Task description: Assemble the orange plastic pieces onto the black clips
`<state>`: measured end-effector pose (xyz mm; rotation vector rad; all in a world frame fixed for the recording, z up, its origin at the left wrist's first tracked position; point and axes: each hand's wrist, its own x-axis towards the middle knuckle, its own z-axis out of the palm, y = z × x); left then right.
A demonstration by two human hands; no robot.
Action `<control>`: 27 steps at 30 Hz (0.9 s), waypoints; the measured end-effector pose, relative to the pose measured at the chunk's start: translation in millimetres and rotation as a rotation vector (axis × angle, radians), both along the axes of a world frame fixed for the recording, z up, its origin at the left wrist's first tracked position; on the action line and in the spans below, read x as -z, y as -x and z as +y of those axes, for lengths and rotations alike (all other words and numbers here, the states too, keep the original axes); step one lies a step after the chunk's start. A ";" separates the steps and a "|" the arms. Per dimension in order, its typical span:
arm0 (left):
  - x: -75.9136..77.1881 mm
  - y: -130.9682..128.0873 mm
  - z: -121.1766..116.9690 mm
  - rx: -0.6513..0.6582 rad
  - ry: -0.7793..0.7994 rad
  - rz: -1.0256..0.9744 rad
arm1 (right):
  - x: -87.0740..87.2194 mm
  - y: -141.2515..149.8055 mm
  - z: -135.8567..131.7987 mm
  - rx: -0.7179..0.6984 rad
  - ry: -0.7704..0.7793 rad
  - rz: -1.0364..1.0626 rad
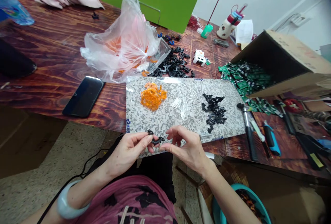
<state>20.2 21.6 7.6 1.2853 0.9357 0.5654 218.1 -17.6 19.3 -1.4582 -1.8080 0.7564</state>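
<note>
At near edge of speckled board (139,121), left hand (127,149) pinches 1 curved black plastic piece (156,142); right hand (190,149) open beside it, contact unclear. I judge this 1-piece handling, calling for fine fingertip control. Translucent orange pieces (152,97), black pile (216,110) lie beyond.

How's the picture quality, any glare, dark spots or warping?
Head view: top right corner darkened; wide-angle warping stretches things towards the edges; the cardboard box is deeply shadowed inside; the plastic bag has shiny highlights; the black part in the left hand is too small for fine detail.
</note>
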 end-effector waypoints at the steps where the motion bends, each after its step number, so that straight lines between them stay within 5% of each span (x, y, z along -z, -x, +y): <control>1: 0.4 -0.4 0.1 -0.003 0.000 -0.004 | 0.2 0.7 -0.2 0.000 0.010 -0.001; 11: 4.6 -0.6 0.3 0.009 -0.050 0.002 | -3.6 8.9 -1.5 -0.009 0.154 0.081; 18: 5.8 -3.7 -0.1 -0.065 -0.031 -0.008 | 2.5 16.5 -3.2 0.074 0.342 0.386; 27: 6.2 -7.8 -4.6 -0.130 0.106 -0.097 | 15.5 25.1 -3.7 0.165 0.308 0.528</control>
